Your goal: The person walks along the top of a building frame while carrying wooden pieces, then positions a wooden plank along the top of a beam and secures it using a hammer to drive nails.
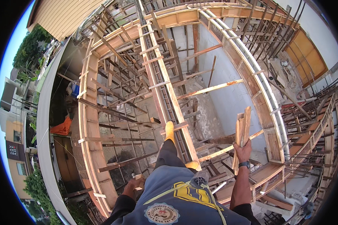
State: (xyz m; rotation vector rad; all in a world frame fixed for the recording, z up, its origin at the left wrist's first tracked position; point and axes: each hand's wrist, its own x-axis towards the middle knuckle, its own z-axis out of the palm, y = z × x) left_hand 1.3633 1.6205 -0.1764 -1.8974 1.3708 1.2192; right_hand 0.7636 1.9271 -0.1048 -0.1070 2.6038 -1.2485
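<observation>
My right hand (pixel 243 152), with a dark band on its wrist, is closed round a bundle of short wooden boards (pixel 245 125) held upright to the right of my body. Low on the left, my left hand (pixel 130 187) is curled on a short light wooden piece (pixel 139 182). A small rounded grey tip (pixel 133 175) shows beside it; whether it belongs to the same thing I cannot tell. My feet in yellow boots (pixel 169 132) stand on a narrow wooden beam form (pixel 159 77) with steel bars inside and wooden cross cleats over its top.
Wooden props and braces (pixel 120 103) fill the deep drop left of the beam. On the right a curved form (pixel 248 47) runs above a pale wall (pixel 223 86). Another form (pixel 87 131) lines the left side. An orange cloth (pixel 62 126) hangs beyond it.
</observation>
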